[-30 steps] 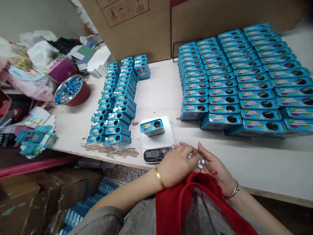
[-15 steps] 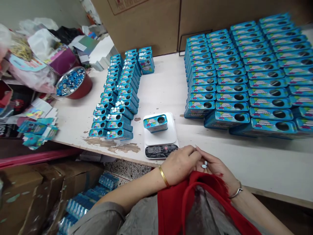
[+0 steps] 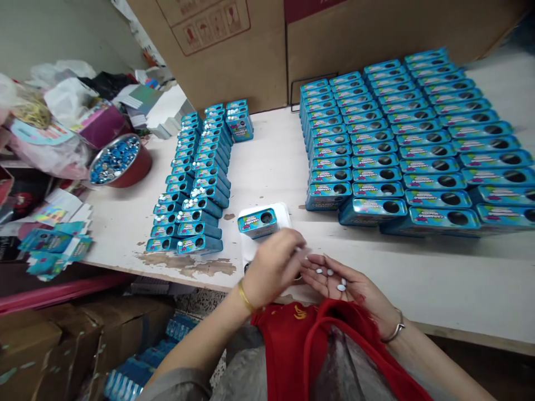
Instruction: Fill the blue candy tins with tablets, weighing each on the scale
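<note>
Near the table edge, right hand cups candies.

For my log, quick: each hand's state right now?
Left hand: fingers blurred; can't tell whether it holds anything.
Right hand: open, palm up, holding small white pieces.

Soft, even light across the pale tabletop, seemingly from overhead, source out of frame, and there's glare off the tins on the right! Murky down among the cardboard boxes below. Motion blur, right at the fingertips of the left hand! White candies on the right hand read clearer, and the wide lens stretches the right-edge tins, corners going soft
</note>
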A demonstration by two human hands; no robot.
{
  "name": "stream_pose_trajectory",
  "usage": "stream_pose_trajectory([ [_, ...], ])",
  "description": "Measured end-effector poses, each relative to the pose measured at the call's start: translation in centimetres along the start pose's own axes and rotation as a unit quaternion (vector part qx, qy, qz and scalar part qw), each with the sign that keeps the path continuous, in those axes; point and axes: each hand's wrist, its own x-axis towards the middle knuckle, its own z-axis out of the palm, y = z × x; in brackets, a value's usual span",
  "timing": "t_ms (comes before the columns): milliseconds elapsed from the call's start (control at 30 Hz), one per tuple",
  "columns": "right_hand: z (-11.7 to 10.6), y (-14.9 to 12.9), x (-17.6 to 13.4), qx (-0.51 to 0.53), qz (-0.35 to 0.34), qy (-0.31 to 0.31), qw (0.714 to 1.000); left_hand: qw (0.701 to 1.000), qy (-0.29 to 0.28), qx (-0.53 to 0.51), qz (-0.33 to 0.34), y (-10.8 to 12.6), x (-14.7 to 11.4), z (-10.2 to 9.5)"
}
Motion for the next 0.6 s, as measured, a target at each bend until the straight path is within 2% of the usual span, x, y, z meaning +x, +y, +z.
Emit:
stream_pose_trajectory([
  [67,0.0,-0.1,-0.1,-0.021,0.009,-0.001,1.000,0.996,0.081,0.021,-0.033,-0.7,0.9,-2.0],
  [133,0.1,-0.2,-0.1,-0.027,0.010,0.003,1.000,0.990,0.113,0.046,-0.064,-1.6,1.5,-3.4],
  [267,0.0,-0.4,-0.1,-0.013,0.005,0.004,1.000,0.987,0.116,0.073,-0.089,-3.2,1.7,-4.1],
  [433,-0.1,-0.5,0.1,-0.006,0.011,0.017,1.000,0.988,0.114,0.101,-0.036,-3.6,1.6,-4.0],
  [500,-0.1,-0.5,0.1,-0.002,0.013,0.015,1.000,0.984,0.131,0.113,-0.033,-3.3,1.6,-4.5],
  [600,-0.1,-0.6,0.1,0.006,0.017,0.018,1.000,0.972,0.187,0.137,-0.049,-3.2,1.7,-5.7],
])
